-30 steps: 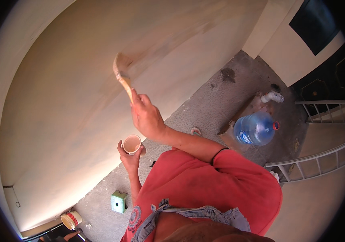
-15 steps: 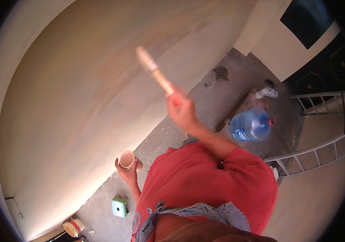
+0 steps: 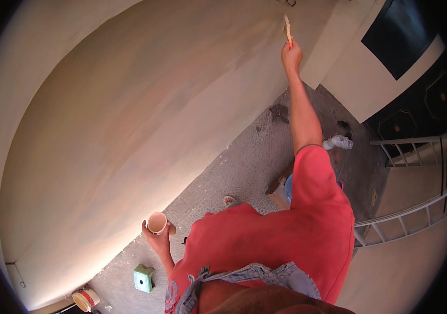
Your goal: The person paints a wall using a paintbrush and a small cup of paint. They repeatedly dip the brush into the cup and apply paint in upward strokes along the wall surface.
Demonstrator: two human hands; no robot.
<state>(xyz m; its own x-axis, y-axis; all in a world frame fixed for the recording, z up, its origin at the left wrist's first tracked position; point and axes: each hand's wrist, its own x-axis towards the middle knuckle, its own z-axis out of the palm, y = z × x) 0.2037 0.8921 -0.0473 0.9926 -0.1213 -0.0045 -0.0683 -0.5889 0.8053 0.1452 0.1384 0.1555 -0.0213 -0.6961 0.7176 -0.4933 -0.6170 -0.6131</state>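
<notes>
My right hand (image 3: 291,53) is stretched up and ahead, closed on the handle of a paintbrush (image 3: 287,30) with a pale head, held at the upper part of the beige wall (image 3: 129,131). Whether the bristles touch the wall is unclear. Faint brownish, blended streaks cross that wall. Low at the lower left, my left hand (image 3: 155,235) is wrapped round a cup (image 3: 156,222) with pinkish contents, held upright.
A green stool (image 3: 143,278) and a bucket (image 3: 85,299) stand at lower left. Behind my right arm are a cardboard piece (image 3: 277,198), a mostly hidden blue water bottle (image 3: 288,187) and white pipe (image 3: 337,142). Metal ladders (image 3: 401,225) lie along the right, near a dark door (image 3: 432,91).
My right hand with the brush has swung up and to the right along the wall, the arm straightening. My left hand with the cup has shifted lower and a little left in view.
</notes>
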